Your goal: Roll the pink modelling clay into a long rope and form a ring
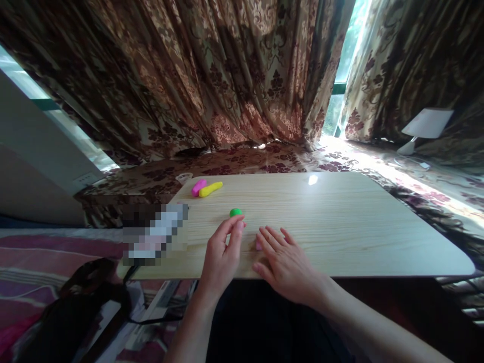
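My right hand (282, 259) lies palm down on the table with its fingers stretched out. A small pink lump (258, 244), which looks like modelling clay, shows from under its fingertips, mostly covered. To its left, my left hand (223, 247) is raised a little, thumb and forefinger pressed together. Whether anything sits in that pinch I cannot make out. Just beyond the left fingertips is a round green piece (235, 212), partly covered by the hand.
At the table's (340, 222) far left corner, a yellow clay stick (210, 189) lies against a magenta lump (198, 187). A clear container (184, 177) stands behind that corner. A blurred-out object (157, 234) occupies the left edge. A white lamp (427, 123) stands far right.
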Available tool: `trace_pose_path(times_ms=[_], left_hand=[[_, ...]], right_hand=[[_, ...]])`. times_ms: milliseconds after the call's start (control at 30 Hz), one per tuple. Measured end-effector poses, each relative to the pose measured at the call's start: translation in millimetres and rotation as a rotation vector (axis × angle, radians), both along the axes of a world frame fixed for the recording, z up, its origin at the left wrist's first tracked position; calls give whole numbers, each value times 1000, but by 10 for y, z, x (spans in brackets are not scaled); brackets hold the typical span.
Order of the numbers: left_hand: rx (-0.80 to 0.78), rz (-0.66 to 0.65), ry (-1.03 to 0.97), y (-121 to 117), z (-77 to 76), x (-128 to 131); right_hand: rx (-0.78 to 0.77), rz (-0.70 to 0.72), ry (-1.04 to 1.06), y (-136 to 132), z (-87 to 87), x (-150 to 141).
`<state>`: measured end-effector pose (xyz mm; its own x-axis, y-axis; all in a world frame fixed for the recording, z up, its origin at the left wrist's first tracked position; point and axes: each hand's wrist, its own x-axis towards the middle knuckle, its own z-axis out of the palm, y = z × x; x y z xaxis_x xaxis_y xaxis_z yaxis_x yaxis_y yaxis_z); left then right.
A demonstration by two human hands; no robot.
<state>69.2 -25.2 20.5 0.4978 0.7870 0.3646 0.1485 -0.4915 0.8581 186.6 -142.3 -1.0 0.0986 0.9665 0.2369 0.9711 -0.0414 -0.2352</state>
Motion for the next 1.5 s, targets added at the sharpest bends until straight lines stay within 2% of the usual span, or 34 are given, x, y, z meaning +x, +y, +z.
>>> trace_pose_path(times_ms=[67,133,267,333,467,533,733,800,900,967,1033,1167,1233,1333,1400,1500], left_hand=[[17,-18,15,-17,35,-16],[30,-3,22,7,63,-62],[31,50,15,82,35,-85],[24,36,-2,68,4,-36],[36,-30,19,-24,27,16],[56,-23,28,-29,64,-23],[23,31,-4,54,38,-56],[27,8,8,24,15,-8],[55,-31,46,-36,30,6],[72,-29,58,-41,54,-38],[72,-4,51,-14,61,-87],[42,23,25,15,1,-73],[35,7,29,-18,-31,-33],[48,-25,60,-70,-21,-33],[62,-19,72,-64,13,-83],[63,23,61,-4,41,-148]], right_hand=[[4,-64,-4,176,8,69],[12,-69,-3,185,10,73],[22,61,4,-178,-9,-53],[19,84,3,-231,-9,-67],[1,-32,-9,99,5,60],[-2,-65,-15,174,12,90],[-16,118,-5,-331,-9,-55],[-17,95,-6,-260,-4,-27],[-9,-15,-19,94,6,90],[-7,-53,-25,221,6,128],[5,-12,-26,133,-13,96],[16,113,-21,-241,-62,-23],[15,94,-17,-196,-59,-4],[23,-6,-25,113,-41,104],[18,-48,-28,215,-33,135],[24,35,-32,-5,-61,53]])
